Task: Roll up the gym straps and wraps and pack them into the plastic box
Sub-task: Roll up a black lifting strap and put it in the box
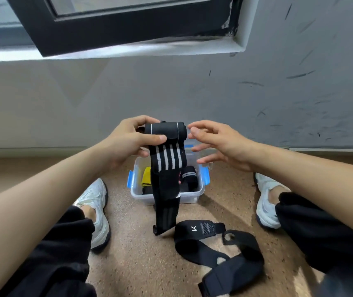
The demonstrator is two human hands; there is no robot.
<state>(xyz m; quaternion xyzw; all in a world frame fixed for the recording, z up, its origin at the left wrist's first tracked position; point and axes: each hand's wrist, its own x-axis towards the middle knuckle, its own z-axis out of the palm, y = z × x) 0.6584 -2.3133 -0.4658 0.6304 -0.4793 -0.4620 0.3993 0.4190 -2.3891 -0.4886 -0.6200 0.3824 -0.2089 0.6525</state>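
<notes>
My left hand (128,140) grips the rolled top of a black wrap with white stripes (167,159); thumb lies across the roll's front. The wrap's loose tail hangs down in front of the clear plastic box (192,197) with blue clips, which stands on the floor between my feet. Inside the box lie a yellow strap (146,175) and a rolled black wrap with stripes (189,175). My right hand (216,142) hovers just right of the roll with fingers spread, holding nothing. A black strap with a white logo (214,243) lies unrolled on the floor nearer to me.
A grey scuffed wall rises right behind the box, with a dark window frame (128,33) above. My white shoes (94,209) (265,202) and black trouser legs flank the brown speckled floor (139,254).
</notes>
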